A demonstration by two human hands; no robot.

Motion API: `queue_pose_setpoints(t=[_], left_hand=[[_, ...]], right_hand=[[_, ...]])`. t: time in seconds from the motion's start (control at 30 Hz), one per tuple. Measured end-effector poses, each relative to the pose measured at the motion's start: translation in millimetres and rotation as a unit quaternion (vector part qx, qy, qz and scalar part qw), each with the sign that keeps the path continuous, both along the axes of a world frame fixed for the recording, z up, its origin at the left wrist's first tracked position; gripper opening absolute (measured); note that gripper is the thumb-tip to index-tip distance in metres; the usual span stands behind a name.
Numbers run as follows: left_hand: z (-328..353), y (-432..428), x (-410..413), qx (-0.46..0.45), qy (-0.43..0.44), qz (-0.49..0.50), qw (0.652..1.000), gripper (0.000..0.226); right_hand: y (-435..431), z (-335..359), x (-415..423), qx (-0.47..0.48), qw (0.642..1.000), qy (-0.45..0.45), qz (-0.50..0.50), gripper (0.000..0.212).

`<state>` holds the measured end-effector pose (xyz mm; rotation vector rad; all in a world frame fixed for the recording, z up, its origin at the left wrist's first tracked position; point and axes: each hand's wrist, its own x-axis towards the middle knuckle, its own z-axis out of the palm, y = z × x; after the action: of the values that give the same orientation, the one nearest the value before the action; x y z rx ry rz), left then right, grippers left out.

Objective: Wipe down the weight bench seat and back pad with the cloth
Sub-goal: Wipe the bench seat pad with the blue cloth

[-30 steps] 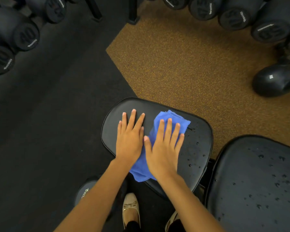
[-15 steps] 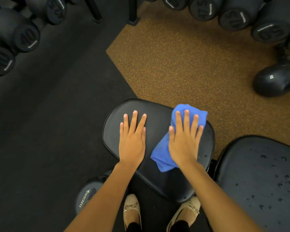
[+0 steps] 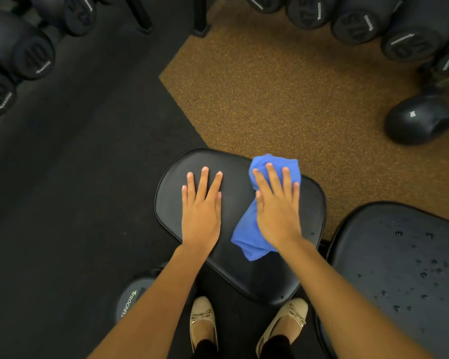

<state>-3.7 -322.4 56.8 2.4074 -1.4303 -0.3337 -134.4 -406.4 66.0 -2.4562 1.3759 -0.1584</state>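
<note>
From the head view, the blue cloth (image 3: 246, 239) lies bunched on the right half of the black seat (image 3: 244, 177), with its far end reaching the seat's far edge and its near end trailing toward the person. The right grip (image 3: 278, 211) is flat on top of it, fingers straight and slightly spread, pressing down and curled round nothing. The left grip (image 3: 201, 213) is also spread flat, resting bare on the left half of the seat, just beside the cloth but not touching it.

The cloth looks thin, soft and very light. It will crumple and slide under the palm sooner than keep any shape, so it is probably best driven by broad downward pressure through the middle of the bundle. For a firmer hold, the loose near end could be gathered up. The seat looks like smooth, padded vinyl, firm enough to lean on and likely slick where wet, and the resting left palm seems to steady the person more than the seat.

The back pad (image 3: 399, 268) sits to the right, just beyond the seat's edge, and carries scattered water drops (image 3: 399, 233), so it seems not yet wiped. Most of the seat looks dry, and a few specks near its right edge are too small to tell apart as drops or rivets.

Black dumbbells (image 3: 34, 57) line the far side of the floor, and beige shoes (image 3: 201, 317) stand below the seat.
</note>
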Motion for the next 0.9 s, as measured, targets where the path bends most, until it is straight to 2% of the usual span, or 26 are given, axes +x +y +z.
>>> queue_pose_setpoints(t=[0.17, 0.23, 0.33, 0.4, 0.53, 0.67, 0.8, 0.9], left_hand=[[0.5, 4.2, -7.0, 0.019, -0.048, 0.009, 0.999, 0.048], [0.5, 8.1, -15.0, 0.026, -0.055, -0.011, 0.998, 0.048], [-2.2, 10.6, -17.9, 0.032, -0.037, -0.016, 0.999, 0.049], [-3.1, 10.3, -17.1, 0.034, -0.03, -0.012, 0.999, 0.049], [-2.5, 9.3, -17.2, 0.027, -0.038, -0.015, 0.999, 0.048], [-3.9, 9.6, -15.2, 0.02, -0.036, -0.015, 0.999, 0.049], [-3.2, 9.9, -14.7, 0.029, -0.021, -0.014, 0.999, 0.051], [-3.5, 9.8, -14.8, 0.032, -0.011, -0.015, 0.999, 0.052]], right_hand=[[18.5, -7.1, -25.6, -0.049, 0.991, 0.038, 0.119, 0.048], [2.6, -5.8, -41.6, -0.053, 0.994, 0.046, 0.079, 0.048], [-7.4, -0.8, -56.8, -0.008, 0.999, 0.018, -0.041, 0.053], [11.5, 1.0, -57.2, -0.033, 0.998, 0.016, -0.06, 0.051], [52.5, -1.9, -38.8, -0.04, 0.999, 0.025, 0.001, 0.048], [27.5, -5.7, -29.1, -0.052, 0.994, 0.047, 0.081, 0.049], [-0.4, -1.7, -46.1, -0.005, 0.999, 0.035, -0.03, 0.055], [22.7, -1.4, -57.0, -0.008, 0.996, 0.014, -0.093, 0.055]])
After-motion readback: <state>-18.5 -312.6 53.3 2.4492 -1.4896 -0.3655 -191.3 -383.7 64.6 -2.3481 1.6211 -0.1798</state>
